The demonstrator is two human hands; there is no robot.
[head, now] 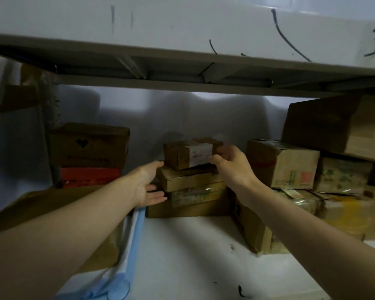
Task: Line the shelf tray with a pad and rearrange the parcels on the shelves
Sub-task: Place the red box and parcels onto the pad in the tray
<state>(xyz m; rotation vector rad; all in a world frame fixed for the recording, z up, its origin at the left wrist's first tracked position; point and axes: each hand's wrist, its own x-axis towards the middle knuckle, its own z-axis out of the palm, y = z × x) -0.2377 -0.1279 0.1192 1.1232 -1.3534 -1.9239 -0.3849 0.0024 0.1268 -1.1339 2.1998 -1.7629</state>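
A: Which step is this, lining or rearranging?

B: Rearranging, I'd say. The right hand has thumb and fingers curled round the right end of the top box, the small 1 with a white label, on a stack of about 4 parcels toward the back middle of the shelf.

A: And the left hand?

B: Fingers straight and relaxed, gripping nothing. It sits against the stack's left side, lower down, fingertips about touching the boxes under the top 1. Looks like it's steadying the pile.

A: Where's the pad?

B: A blue and white sheet lies bunched along the left part of the shelf, running to the front edge, under the left forearm. That may be the pad, not spread yet. The shelf in front of the stack shows bare white.

A: Other parcels?

B: A dark carton over a red box at the back left, and several cartons piled along the right side, up near the upper shelf.

A: What does the next move need?

B: Probably lifting the top box straight up and clear without dragging the 1 beneath. The left hand should brace the pile or take the box's other end. Headroom is decent, but the stack looks uneven, so a slow lift.
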